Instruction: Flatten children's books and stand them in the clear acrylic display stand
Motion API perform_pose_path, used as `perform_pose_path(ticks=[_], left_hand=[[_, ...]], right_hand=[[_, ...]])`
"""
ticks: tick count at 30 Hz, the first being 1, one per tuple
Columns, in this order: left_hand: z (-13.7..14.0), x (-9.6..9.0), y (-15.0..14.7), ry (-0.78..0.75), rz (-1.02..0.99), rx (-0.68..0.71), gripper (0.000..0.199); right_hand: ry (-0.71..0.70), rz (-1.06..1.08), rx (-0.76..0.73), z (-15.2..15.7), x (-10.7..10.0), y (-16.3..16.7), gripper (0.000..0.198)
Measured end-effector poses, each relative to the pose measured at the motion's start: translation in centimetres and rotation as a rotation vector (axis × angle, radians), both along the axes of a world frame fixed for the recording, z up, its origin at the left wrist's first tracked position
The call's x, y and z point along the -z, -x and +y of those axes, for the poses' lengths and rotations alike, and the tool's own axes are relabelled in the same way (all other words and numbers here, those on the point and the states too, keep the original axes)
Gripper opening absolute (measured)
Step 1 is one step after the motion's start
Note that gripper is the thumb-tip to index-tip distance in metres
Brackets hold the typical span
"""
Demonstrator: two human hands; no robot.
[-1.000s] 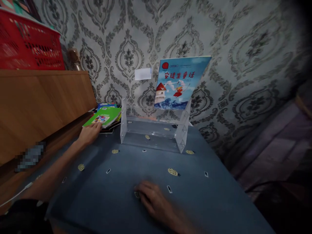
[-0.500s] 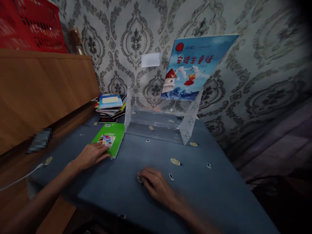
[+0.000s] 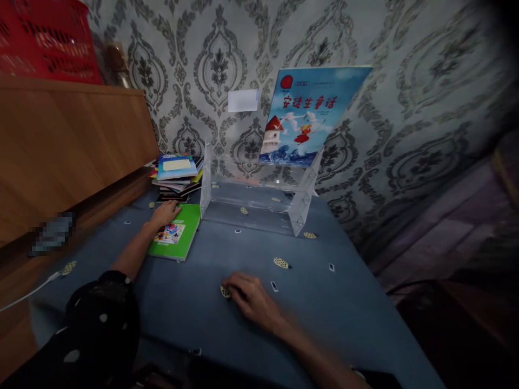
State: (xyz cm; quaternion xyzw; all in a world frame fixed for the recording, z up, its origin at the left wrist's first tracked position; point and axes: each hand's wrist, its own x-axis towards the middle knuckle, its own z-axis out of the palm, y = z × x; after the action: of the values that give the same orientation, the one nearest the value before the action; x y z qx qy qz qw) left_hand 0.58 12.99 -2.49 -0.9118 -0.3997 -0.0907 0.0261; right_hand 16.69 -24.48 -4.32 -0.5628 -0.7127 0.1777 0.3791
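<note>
Green book (image 3: 182,232) w/ surroundings: lies flat on table (image 3: 324,302), toward far L corner, L of rack & just in front of book stack; small coloured pic. faces up.
Wall (image 3: 221,43): grey & white damask pattern, runs behind table's far edge.
Table cover: blue-grey cloth w/ yellow pineapple-like prints & small white-edged labels; bare stretch btw. rack & near edge.
Cabinet (image 3: 73,140): brown wood, beyond table's L edge.
Red basket (image 3: 48,43): slotted plastic, on cabinet top, partly out of view.
Rack (image 3: 302,208): clear, stepped, nr table's far edge, approx. mid; both side panels upright.
Blue book (image 3: 312,119): up at back of rack, toward its R side, leaning back; cover w/ red Chinese title, red-roofed tower & waves faces room.
Book stack (image 3: 176,181): uneven pile at table's far L corner, pale-blue one on top.
R hand (image 3: 248,294): rests nr middle of table's near half, fingers loosely curled beside a yellow print; nothing visible in it.
L hand (image 3: 164,213): black sleeve w/ white dots; laid over green bk's far L corner, fingers fairly straight & together; can't tell if thumb pinches underneath.
White card (image 3: 243,100): against wall, above rack.
Cable (image 3: 30,294): white, thin, plug end at table's L edge.
</note>
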Motion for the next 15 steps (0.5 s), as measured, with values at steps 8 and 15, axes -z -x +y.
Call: perform_pose_path(ticks=[8, 15], left_hand=[[-1.4, 1.4, 1.9, -0.055, -0.016, -0.022, 0.045], [-4.8, 2.6, 4.1, -0.091, -0.065, -0.051, 0.045]], right_hand=[[-0.003, 0.029, 0.033, -0.1, 0.1, -0.1, 0.022], [-0.002, 0.052, 0.054, -0.2, -0.1, -0.2, 0.022]])
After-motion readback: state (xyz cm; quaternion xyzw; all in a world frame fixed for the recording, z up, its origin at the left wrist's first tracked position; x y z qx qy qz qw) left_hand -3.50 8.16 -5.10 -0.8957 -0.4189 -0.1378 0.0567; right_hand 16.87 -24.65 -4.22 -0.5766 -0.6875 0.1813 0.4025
